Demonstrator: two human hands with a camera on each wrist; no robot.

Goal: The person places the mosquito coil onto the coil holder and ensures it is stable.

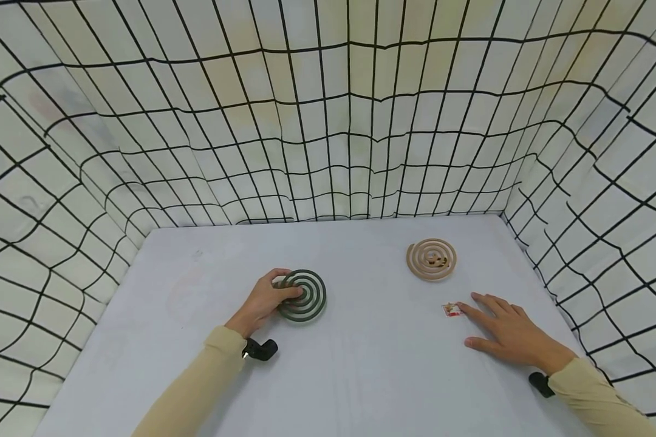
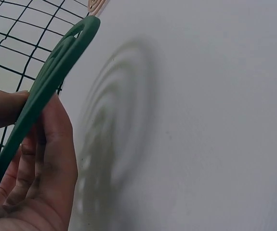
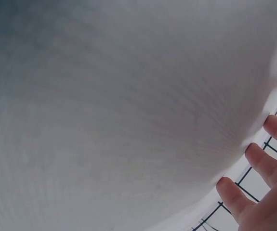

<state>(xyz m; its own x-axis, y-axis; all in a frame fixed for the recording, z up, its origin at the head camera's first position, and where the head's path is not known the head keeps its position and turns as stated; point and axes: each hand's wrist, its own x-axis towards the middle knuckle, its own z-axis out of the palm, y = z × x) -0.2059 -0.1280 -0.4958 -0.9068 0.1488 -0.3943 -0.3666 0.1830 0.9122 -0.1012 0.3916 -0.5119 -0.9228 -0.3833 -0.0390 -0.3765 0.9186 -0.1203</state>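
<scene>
- I see left hand (image 1: 259, 303) pinching green coil (image 2: 47, 90) over tabletop (image 1: 361, 370), nearer left edge.
- Right hand (image 1: 511, 331) spread, near right edge.
- I'd guess light, stiff, brittle; pinch outer rings gently.

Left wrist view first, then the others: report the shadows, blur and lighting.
Left wrist view: the green coil throws a soft-edged, ringed shadow onto the white table; right wrist view: the table looks hazy, darkest at upper left, while the right hand is clearer; head view: light fairly even, faint shadow beside the left sleeve, small card's print unreadable.
</scene>
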